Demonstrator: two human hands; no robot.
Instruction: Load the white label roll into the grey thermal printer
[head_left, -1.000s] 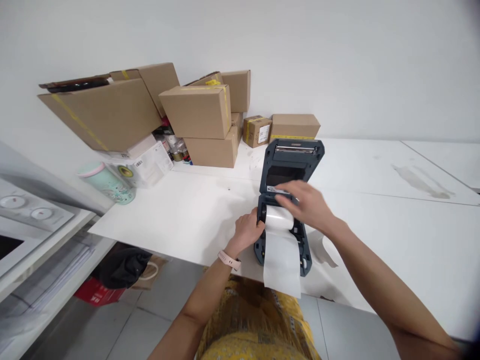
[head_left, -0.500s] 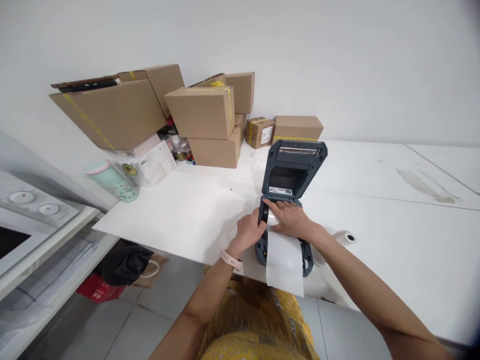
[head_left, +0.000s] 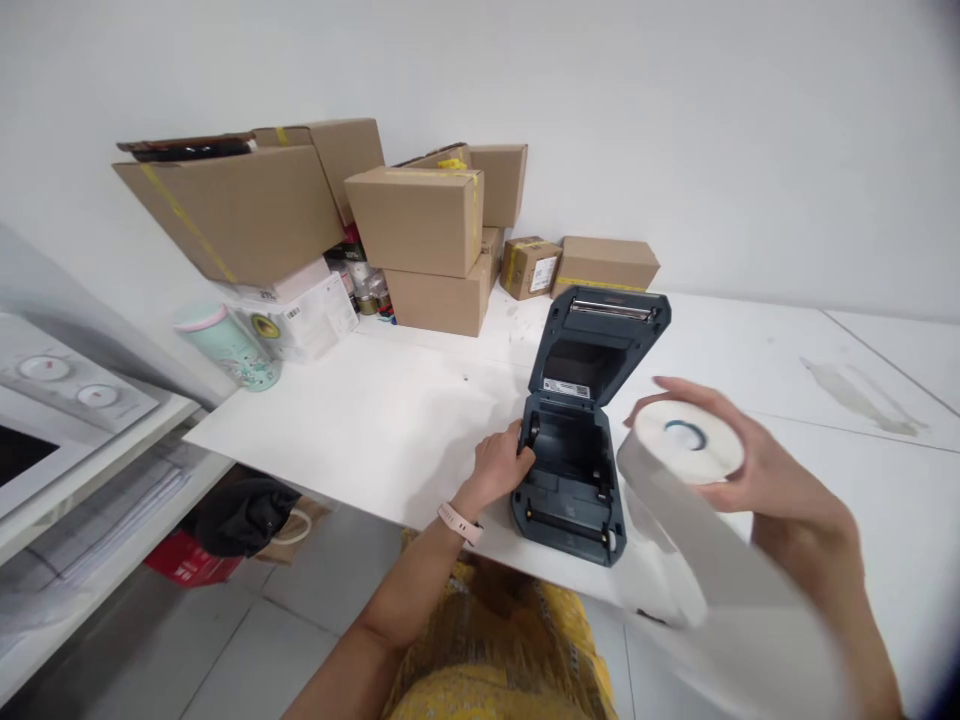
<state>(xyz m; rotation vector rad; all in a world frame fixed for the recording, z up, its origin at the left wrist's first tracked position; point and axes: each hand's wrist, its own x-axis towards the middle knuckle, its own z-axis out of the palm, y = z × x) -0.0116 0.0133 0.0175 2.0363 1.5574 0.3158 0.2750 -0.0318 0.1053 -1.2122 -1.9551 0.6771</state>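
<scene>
A dark grey label printer [head_left: 574, 470] stands at the table's front edge, its lid [head_left: 600, 340] tilted up and its inner bay bare. My left hand [head_left: 499, 468] grips the printer's left rim, thumb over the edge. To the right of the printer, my right hand [head_left: 780, 465] is wrapped round a roll of white label paper [head_left: 694, 440], lifted above the table with its core facing up. A long loose strip [head_left: 742, 580] trails from the roll toward the lower right, blurred at its end.
Cardboard boxes [head_left: 412, 225] are stacked along the wall, with smaller ones [head_left: 607, 262] to their right. A mint tumbler [head_left: 229, 350] leans by a white box [head_left: 300, 320] at the left. A white appliance with knobs [head_left: 60, 390] sits on a shelf [head_left: 135, 440] at the far left.
My right hand has taken the label roll out of the printer and carried it to the right, its strip trailing. My left hand has stayed on the printer's rim.
</scene>
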